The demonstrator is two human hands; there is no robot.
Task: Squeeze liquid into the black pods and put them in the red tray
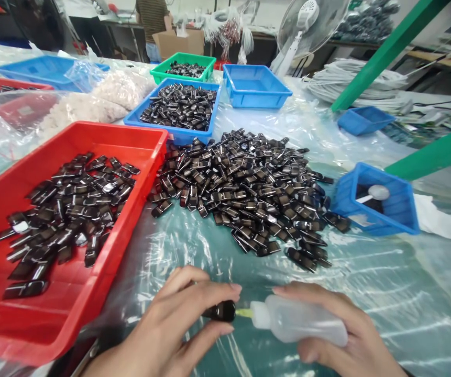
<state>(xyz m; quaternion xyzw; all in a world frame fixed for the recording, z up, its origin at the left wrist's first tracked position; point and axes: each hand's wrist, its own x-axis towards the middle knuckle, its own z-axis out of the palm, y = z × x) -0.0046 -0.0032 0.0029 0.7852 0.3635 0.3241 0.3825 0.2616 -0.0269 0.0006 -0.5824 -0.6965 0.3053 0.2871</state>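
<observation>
My left hand (174, 319) holds a small glossy black part (222, 311) between thumb and fingers, low in the middle of the view. In my right hand (343, 324) is a translucent white squeeze bottle (304, 319), lying sideways with its thin yellow-green tip pointing left. The tip meets the right end of the black part; whether it goes inside cannot be made out. Beyond both hands lies a large heap of similar black parts (249, 183) on the plastic-covered table (194, 246).
A red tray (127, 230) with black parts stands at left. Behind are a filled blue tray (215, 115), a green tray (213, 63) and an empty blue tray (256, 99). A small blue bin (390, 217) holds a spoon. Green bars cross the right; a person (152, 21) stands behind.
</observation>
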